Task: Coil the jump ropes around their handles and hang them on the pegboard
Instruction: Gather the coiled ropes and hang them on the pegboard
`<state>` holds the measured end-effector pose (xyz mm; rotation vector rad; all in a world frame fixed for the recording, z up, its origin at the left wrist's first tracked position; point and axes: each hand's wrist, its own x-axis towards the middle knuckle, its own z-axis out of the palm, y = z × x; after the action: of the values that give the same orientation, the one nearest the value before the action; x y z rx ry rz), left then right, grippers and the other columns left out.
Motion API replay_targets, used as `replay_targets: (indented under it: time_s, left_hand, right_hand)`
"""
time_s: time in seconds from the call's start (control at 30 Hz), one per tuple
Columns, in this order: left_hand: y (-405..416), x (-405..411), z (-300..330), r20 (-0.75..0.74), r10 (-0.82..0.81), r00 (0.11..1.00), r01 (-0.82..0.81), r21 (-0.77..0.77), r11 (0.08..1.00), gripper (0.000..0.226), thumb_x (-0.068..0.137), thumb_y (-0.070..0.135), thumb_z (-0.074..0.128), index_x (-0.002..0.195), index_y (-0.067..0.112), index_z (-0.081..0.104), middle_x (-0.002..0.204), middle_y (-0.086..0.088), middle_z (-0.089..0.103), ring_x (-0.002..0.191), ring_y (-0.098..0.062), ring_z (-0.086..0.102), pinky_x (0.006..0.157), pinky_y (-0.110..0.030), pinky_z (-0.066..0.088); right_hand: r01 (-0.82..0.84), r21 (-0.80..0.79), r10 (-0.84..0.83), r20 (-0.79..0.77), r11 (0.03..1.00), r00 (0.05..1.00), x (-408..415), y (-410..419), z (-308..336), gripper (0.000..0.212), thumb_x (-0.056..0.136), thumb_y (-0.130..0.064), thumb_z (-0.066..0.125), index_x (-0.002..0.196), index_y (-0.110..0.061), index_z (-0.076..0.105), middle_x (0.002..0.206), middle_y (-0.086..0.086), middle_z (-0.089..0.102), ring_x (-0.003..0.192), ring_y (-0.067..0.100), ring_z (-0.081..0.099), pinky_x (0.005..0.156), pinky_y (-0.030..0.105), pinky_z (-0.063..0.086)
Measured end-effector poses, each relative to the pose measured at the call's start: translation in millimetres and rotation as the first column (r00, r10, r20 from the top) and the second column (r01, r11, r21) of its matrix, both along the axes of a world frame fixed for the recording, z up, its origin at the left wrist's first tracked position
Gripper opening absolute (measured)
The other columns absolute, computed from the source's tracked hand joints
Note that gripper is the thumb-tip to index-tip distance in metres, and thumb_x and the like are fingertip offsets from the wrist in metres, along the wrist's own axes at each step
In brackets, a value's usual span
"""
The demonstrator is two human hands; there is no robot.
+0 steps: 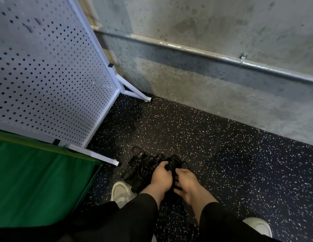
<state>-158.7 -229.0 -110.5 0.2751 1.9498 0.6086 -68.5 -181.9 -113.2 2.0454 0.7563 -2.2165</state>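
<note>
jump ropes (143,167): we see a black tangle of cords and thick handles, piled on the floor just ahead of our feet. Several handles lie side by side; one cord loop sticks out at the far end. Exact count we can't tell.
coiled bundle (173,163): cord wound tight around a handle, right end of the pile.
left hand (161,177): fingers curled over the coiled bundle, gripping it.
right hand (185,182): touching the bundle's near side, fingers bent against it; a full grip we can't confirm.
pegboard (47,75): white, perforated, on a white frame, standing to our left. Its near foot (106,158) ends just beside the pile.
floor (222,154): dark speckled rubber, open to our right and ahead up to the wall.
wall (222,32): concrete, with a metal pipe (204,55) running along it.
green fabric (38,180): hard left, next to the pegboard base.
shoes (121,193): white, one touching the pile's near edge.
</note>
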Motion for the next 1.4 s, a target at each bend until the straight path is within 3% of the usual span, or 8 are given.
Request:
replay_targets:
  time_s: [0.3, 0.43, 0.57, 0.8, 1.07, 1.17, 1.27, 1.4]
  left_hand:
    - [2, 7, 31, 0.076, 0.06, 0.995, -0.077, 0.255, 0.964, 0.04, 0.097, 0.002, 0.048, 0.109, 0.037, 0.063, 0.111, 0.004, 0.068, 0.089, -0.016, 0.068, 0.076, -0.03, 0.058]
    - [7, 3, 48, 0.1, 0.104, 0.99, -0.13, 0.307, 0.943, 0.032, 0.097, 0.004, 0.049, 0.111, 0.029, 0.064, 0.107, -0.002, 0.07, 0.092, -0.018, 0.069, 0.08, -0.034, 0.058]
    - [17, -1, 73, 0.129, 0.232, 0.964, -0.263, 0.359, 0.896, 0.011, 0.103, 0.029, 0.055, 0.114, 0.028, 0.055, 0.101, -0.001, 0.068, 0.089, -0.014, 0.066, 0.08, -0.033, 0.056]
    - [36, -21, 141, 0.005, 0.185, 0.983, -0.166, 0.475, 0.864, 0.039, 0.102, 0.045, 0.054, 0.135, 0.024, 0.057, 0.125, 0.002, 0.065, 0.113, -0.013, 0.063, 0.103, -0.035, 0.051]
    - [30, -45, 239, 0.196, 0.213, 0.957, -0.288, 0.71, 0.643, 0.028, 0.105, 0.033, 0.052, 0.126, 0.022, 0.067, 0.117, 0.0, 0.074, 0.11, -0.014, 0.069, 0.099, -0.036, 0.054]
    - [26, -59, 285, 0.246, 0.183, 0.952, -0.307, 0.77, 0.559, 0.03, 0.106, 0.034, 0.05, 0.129, 0.022, 0.064, 0.12, -0.001, 0.073, 0.113, -0.018, 0.069, 0.087, -0.029, 0.055]
    - [23, -74, 330, 0.242, 0.176, 0.954, -0.298, 0.827, 0.477, 0.028, 0.105, 0.035, 0.052, 0.127, 0.024, 0.065, 0.119, -0.001, 0.074, 0.113, -0.019, 0.069, 0.084, -0.03, 0.053]
    - [9, -102, 377, 0.283, 0.226, 0.932, -0.347, 0.875, 0.337, 0.023, 0.104, 0.035, 0.054, 0.122, 0.023, 0.063, 0.108, 0.004, 0.075, 0.091, -0.004, 0.072, 0.071, -0.021, 0.052]
  right_hand:
    - [0.224, 0.106, -0.217, -0.071, 0.969, 0.974, -1, 12, 12, 0.049, 0.092, -0.05, 0.069, 0.123, -0.014, 0.061, 0.108, 0.011, 0.074, 0.093, 0.027, 0.073, 0.066, 0.037, 0.061]
    - [0.262, 0.203, -0.233, -0.155, 0.944, 0.96, -2, 23, 32, 0.05, 0.085, -0.038, 0.08, 0.126, -0.018, 0.059, 0.107, 0.012, 0.075, 0.093, 0.03, 0.075, 0.08, 0.047, 0.063]
    - [0.209, 0.379, -0.138, -0.205, 0.901, 0.969, -5, 30, 56, 0.054, 0.083, -0.031, 0.082, 0.129, -0.016, 0.058, 0.109, 0.006, 0.076, 0.095, 0.023, 0.075, 0.084, 0.044, 0.062]
    - [0.089, 0.716, 0.042, -0.163, 0.693, 0.986, -27, 29, 125, 0.058, 0.084, -0.023, 0.08, 0.133, -0.028, 0.048, 0.113, -0.011, 0.065, 0.104, 0.011, 0.066, 0.098, 0.041, 0.055]
    - [0.142, 0.875, 0.188, -0.254, 0.463, 0.949, -43, 19, 226, 0.066, 0.079, -0.031, 0.083, 0.131, -0.042, 0.045, 0.126, -0.007, 0.064, 0.112, 0.008, 0.065, 0.098, 0.042, 0.056]
    - [0.114, 0.926, 0.239, -0.21, 0.36, 0.948, -52, 21, 279, 0.078, 0.084, -0.026, 0.081, 0.148, -0.032, 0.036, 0.138, -0.007, 0.054, 0.112, 0.005, 0.061, 0.095, 0.031, 0.055]
    - [0.089, 0.957, 0.276, -0.167, 0.275, 0.947, -72, 26, 333, 0.101, 0.078, -0.031, 0.083, 0.158, -0.023, 0.023, 0.143, -0.005, 0.046, 0.125, 0.016, 0.055, 0.106, 0.042, 0.049]
    - [0.005, 0.998, 0.382, -0.028, 0.06, 0.924, -102, 23, 391, 0.051, 0.079, -0.027, 0.082, 0.123, -0.032, 0.057, 0.119, -0.008, 0.051, 0.109, 0.011, 0.058, 0.1, 0.042, 0.051]
